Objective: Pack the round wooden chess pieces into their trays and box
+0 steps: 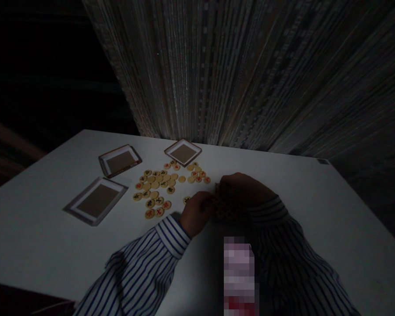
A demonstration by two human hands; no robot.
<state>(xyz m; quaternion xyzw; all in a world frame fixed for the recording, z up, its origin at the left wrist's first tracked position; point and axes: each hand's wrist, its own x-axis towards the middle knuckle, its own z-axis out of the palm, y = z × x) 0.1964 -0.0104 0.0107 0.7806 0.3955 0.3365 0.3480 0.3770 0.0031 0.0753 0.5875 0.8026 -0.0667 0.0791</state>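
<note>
Round wooden Chinese chess pieces point(164, 178) with red or black characters lie scattered on the white table, some blank side up. My left hand point(197, 213) is closed, its fingers pinched at the near left edge of a shadowed group of chess pieces point(221, 213). Over the far side of that group, my right hand point(240, 188) is curled with its fingers bent down. Dark edges around the group look like a small box, but the shadow hides most of it. What either hand's fingertips hold cannot be made out. A single piece point(186, 200) lies just left of my left hand.
Three shallow box parts, each with a brown inner panel, rest on the white table point(303, 188): one at the near left point(97, 201), one behind it point(120, 160), one at the back point(183, 152). A string curtain point(197, 74) hangs along the far edge. A pixelated patch covers the bottom centre.
</note>
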